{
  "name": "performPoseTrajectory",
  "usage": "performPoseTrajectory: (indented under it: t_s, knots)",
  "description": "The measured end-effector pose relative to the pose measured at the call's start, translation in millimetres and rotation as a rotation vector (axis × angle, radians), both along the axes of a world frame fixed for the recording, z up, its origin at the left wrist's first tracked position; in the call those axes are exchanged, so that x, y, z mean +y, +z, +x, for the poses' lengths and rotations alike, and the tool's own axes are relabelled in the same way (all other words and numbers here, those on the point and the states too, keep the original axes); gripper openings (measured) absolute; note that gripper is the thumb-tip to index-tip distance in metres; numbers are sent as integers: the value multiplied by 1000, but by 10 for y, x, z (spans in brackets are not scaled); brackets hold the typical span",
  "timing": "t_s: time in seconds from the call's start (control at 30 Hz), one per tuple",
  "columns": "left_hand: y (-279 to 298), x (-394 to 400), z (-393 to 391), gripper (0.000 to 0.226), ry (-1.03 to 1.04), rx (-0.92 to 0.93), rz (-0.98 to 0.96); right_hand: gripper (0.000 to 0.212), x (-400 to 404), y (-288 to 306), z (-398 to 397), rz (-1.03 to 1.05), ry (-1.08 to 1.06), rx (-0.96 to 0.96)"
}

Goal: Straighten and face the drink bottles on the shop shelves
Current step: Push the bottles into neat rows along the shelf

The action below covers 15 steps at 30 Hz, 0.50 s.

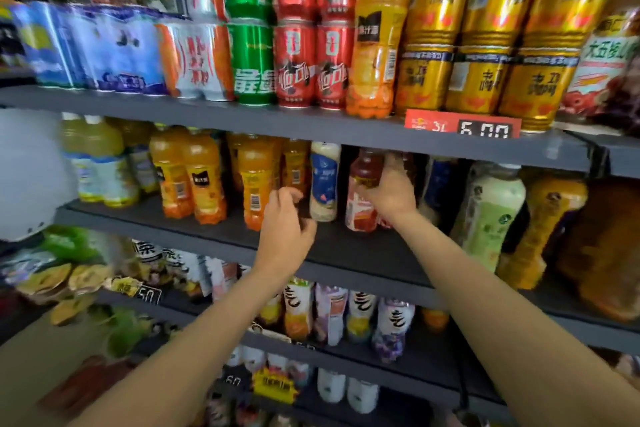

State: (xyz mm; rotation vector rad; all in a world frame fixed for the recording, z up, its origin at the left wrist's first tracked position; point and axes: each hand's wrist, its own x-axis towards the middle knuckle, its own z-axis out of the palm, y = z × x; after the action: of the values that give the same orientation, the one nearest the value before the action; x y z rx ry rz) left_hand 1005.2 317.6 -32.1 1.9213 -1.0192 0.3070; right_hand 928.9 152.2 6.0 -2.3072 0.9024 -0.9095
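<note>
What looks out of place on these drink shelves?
One tall orange juice bottle stands alone among the cans on the upper shelf, between red cans and gold cans. Its matching orange bottles sit on the shelf below.

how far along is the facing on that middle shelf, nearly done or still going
Mid-job. Done: the orange juice bottles at left stand upright near the shelf edge. In hand: the right hand grips the red-drink bottle; the left hand hovers empty beside the white bottle. Left: the dark blue bottle sits further back.
</note>
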Motion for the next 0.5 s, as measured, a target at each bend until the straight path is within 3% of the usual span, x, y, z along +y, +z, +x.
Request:
performPoseTrajectory:
  t_s: [0.17,0.3,0.4,0.5]
  knots:
    - [30,105,192,31,-89,14,3,56,-178,13,294,34,-86,52]
    - [-10,18,232,35,-143,64,47,72,-131,2,317,-42,-162,153]
    - [-54,-64,207,48,-195,145,164,79,119,-9,213,-102,-163,190]
    - [-64,-133,84,73,-288,272,288,72,419,-45,3,-151,-62,178]
